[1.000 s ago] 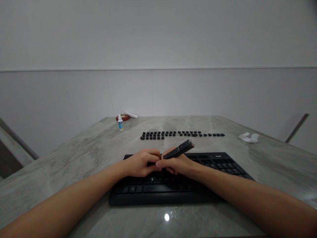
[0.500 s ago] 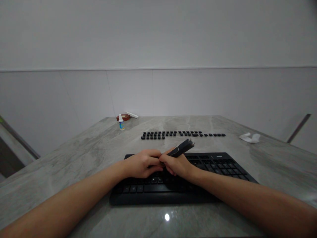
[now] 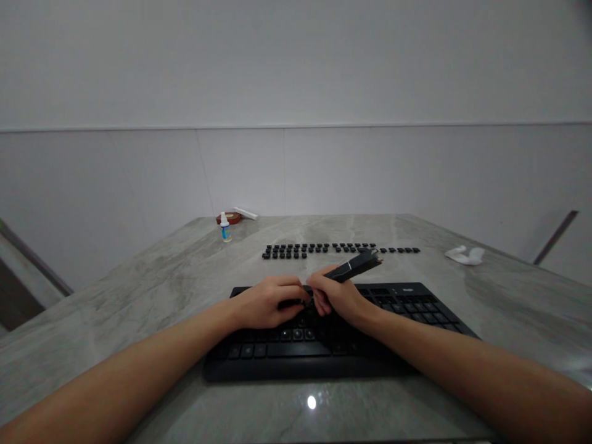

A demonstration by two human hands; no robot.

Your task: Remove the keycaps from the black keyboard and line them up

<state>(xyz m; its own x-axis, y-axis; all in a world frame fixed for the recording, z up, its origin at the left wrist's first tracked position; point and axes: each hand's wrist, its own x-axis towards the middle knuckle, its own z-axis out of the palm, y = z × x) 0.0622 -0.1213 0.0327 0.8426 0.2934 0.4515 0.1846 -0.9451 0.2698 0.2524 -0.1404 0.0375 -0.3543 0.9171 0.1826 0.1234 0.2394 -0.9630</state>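
A black keyboard [image 3: 305, 367] lies in front of me, some of its key spots bare of caps. Over its middle-left part, my left hand [image 3: 271, 302] is closed, thumb and fingertips pinched together; a small dark thing may be between them, too small to name. Close beside it, my right hand [image 3: 340, 299] grips a long flat black tool [image 3: 354, 266] with a ragged far end, which points up and to the right. The tool's lower end is hidden by my fingers and the keyboard's dark surface.
Rows of loose black keycaps [image 3: 284, 251] lie behind the keyboard. A small white-and-blue bottle [image 3: 225, 228] stands at the back left, near a reddish-brown object [image 3: 230, 218] and a white strip [image 3: 245, 213]. Crumpled white tissue [image 3: 466, 256] rests on the marble-patterned table [image 3: 152, 271] at right.
My right hand has shifted slightly right, away from my left fingertips, and the black tool has moved right and tilted lower. My left hand stays nearly in place.
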